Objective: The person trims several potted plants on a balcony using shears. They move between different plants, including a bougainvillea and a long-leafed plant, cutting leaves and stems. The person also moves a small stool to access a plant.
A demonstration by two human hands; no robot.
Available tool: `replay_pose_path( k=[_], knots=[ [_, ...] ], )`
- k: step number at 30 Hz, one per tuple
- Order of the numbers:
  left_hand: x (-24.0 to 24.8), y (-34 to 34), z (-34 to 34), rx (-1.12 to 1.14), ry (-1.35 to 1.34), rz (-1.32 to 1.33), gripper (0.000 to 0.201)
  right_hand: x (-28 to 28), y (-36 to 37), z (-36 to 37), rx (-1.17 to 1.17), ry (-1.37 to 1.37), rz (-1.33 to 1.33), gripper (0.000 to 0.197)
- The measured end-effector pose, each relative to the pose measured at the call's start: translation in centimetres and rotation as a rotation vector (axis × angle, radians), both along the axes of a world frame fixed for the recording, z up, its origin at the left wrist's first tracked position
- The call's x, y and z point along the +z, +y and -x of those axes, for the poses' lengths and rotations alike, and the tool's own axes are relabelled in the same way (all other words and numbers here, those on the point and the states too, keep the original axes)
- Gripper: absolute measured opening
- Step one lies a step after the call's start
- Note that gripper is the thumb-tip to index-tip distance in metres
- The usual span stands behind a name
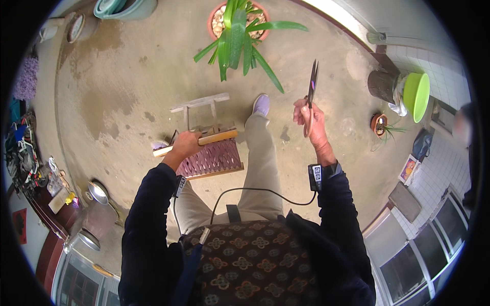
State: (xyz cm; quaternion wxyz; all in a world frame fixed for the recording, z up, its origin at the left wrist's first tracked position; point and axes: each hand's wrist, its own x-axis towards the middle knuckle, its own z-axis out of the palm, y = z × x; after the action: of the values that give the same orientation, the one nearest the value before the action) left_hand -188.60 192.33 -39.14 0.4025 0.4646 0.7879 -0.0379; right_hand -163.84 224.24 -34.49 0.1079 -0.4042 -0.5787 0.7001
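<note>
My left hand [188, 145] is closed round the wooden top bar of a small folding stool. The stool has a woven purple seat [217, 157] and stands tilted in front of my left leg, its pale wooden leg frame [200, 103] reaching away from me. Out to the right, my right hand [317, 127] grips a pair of scissors [313, 84] by the handles. Their dark blades point away from me, looking nearly closed, and touch nothing. Ahead of both hands sits a potted plant [236, 43] with long green leaves.
A dark bucket [381, 85], a lime-green basin [416, 98] and a small potted plant [378, 124] stand along the right wall. Blue-green tubs [128, 10] are at the far left. Clutter [23, 150] lines the left side. A black cable [255, 189] hangs between my wrists.
</note>
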Motion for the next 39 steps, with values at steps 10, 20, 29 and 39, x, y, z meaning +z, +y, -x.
replay_pose_path(
  k=[10,20,29,39],
  knots=[
    [-9.3,-4.1,3.3,-0.204,-0.318,-0.058,0.032,0.6,-6.0,7.3,0.022,-0.17,-0.095,0.054],
    [-12.8,-1.7,3.4,-0.254,-0.318,0.097,0.025,-1.5,-3.9,12.1,-0.038,-0.013,-0.067,0.072],
    [-14.3,4.3,0.5,-0.447,-0.347,0.257,0.015,-8.9,5.2,13.3,-0.252,0.357,0.194,0.047],
    [-21.5,3.1,1.9,-0.569,-0.523,0.254,0.022,-13.5,8.2,17.9,-0.372,0.162,-0.124,0.077]
  ],
)
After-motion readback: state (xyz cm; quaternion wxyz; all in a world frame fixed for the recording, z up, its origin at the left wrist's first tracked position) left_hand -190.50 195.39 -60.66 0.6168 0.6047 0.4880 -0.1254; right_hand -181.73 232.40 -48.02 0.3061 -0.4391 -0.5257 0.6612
